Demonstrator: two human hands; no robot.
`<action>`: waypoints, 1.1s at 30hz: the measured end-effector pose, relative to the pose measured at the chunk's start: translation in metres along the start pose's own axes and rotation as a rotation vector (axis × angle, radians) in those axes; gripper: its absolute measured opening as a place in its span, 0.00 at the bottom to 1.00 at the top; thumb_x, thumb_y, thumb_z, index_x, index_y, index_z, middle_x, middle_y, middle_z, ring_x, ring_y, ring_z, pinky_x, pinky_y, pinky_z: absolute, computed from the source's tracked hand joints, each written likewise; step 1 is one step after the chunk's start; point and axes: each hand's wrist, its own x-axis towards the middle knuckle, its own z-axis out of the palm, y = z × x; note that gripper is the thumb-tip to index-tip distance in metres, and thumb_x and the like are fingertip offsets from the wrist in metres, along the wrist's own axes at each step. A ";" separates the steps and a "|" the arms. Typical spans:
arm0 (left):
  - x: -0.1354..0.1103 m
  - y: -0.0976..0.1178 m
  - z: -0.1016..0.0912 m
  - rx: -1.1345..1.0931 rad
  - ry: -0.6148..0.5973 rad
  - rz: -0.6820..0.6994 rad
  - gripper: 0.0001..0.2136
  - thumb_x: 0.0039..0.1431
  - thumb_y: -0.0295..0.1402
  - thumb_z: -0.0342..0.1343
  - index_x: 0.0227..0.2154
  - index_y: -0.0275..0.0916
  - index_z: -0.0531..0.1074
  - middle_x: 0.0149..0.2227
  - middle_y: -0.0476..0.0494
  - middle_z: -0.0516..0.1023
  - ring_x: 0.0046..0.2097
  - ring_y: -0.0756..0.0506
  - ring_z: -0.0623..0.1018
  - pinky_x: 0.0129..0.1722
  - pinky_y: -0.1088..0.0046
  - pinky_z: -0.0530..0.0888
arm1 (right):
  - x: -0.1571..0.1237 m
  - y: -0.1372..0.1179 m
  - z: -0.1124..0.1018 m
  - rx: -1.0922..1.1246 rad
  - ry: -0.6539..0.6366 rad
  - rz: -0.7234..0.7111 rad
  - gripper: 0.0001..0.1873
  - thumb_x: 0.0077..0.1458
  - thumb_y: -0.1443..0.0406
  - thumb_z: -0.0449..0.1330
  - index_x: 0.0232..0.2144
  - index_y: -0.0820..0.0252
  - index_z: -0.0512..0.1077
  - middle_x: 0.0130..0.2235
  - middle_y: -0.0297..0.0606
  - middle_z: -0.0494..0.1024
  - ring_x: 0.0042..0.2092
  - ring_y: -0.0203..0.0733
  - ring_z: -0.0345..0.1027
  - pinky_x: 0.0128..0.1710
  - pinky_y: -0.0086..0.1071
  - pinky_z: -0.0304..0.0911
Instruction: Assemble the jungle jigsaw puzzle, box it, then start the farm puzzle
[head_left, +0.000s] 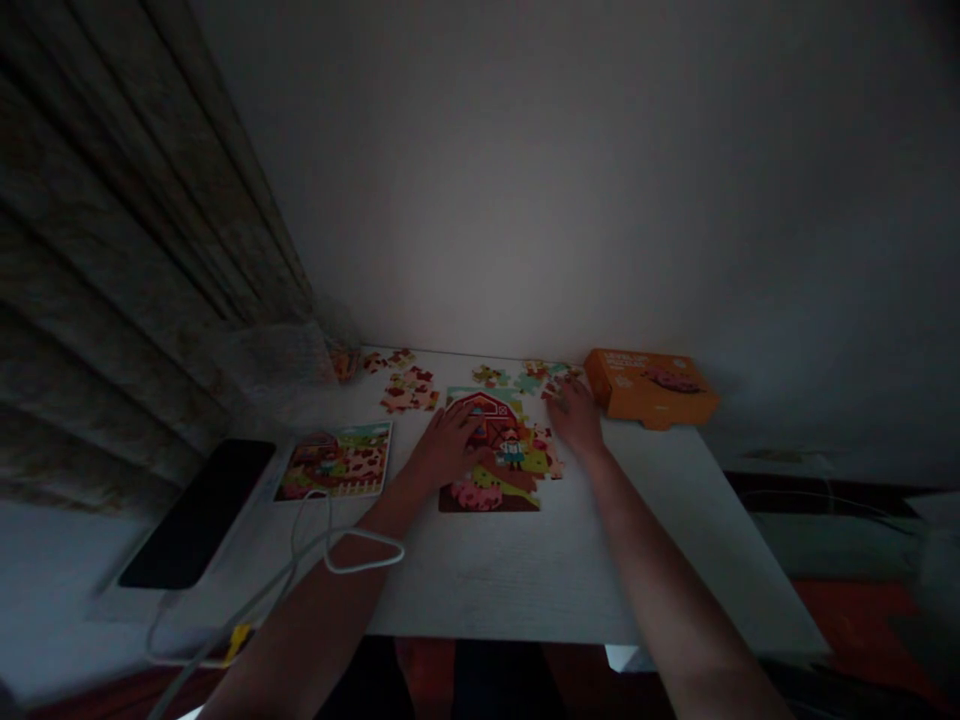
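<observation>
A partly built farm jigsaw (491, 455) with a red barn lies in the middle of the white table (517, 580). My left hand (448, 443) rests flat on the jigsaw's left side, fingers spread toward the barn. My right hand (576, 415) reaches past the jigsaw's upper right corner, fingers lying on loose pieces (551, 376) there; whether it grips one is not visible. More loose pieces (409, 390) lie behind the jigsaw at the left.
A picture card (336, 461) of the farm scene lies left of the jigsaw. An orange box (649, 385) sits at the back right corner. A dark tablet (201, 510) and a white cable (330, 550) are at the left. Curtains hang at far left.
</observation>
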 end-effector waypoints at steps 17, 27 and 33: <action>-0.002 0.001 -0.008 -0.063 -0.011 -0.050 0.21 0.67 0.42 0.56 0.62 0.50 0.70 0.72 0.41 0.61 0.72 0.36 0.61 0.71 0.41 0.51 | 0.010 -0.004 -0.012 0.007 0.019 0.170 0.21 0.67 0.56 0.51 0.42 0.63 0.79 0.48 0.53 0.78 0.51 0.53 0.72 0.53 0.42 0.64; 0.001 -0.003 -0.003 -0.062 0.068 -0.030 0.16 0.70 0.38 0.52 0.57 0.45 0.74 0.69 0.38 0.67 0.69 0.36 0.66 0.70 0.40 0.53 | 0.015 -0.022 -0.004 -0.016 0.023 0.018 0.18 0.65 0.59 0.54 0.47 0.62 0.78 0.52 0.50 0.78 0.55 0.52 0.68 0.59 0.43 0.59; 0.044 0.028 -0.002 -0.097 0.124 0.013 0.15 0.70 0.35 0.51 0.55 0.42 0.75 0.64 0.38 0.72 0.66 0.40 0.69 0.69 0.55 0.61 | 0.010 -0.024 -0.009 -0.037 0.008 0.074 0.18 0.66 0.58 0.53 0.40 0.59 0.81 0.48 0.48 0.81 0.53 0.52 0.71 0.56 0.43 0.62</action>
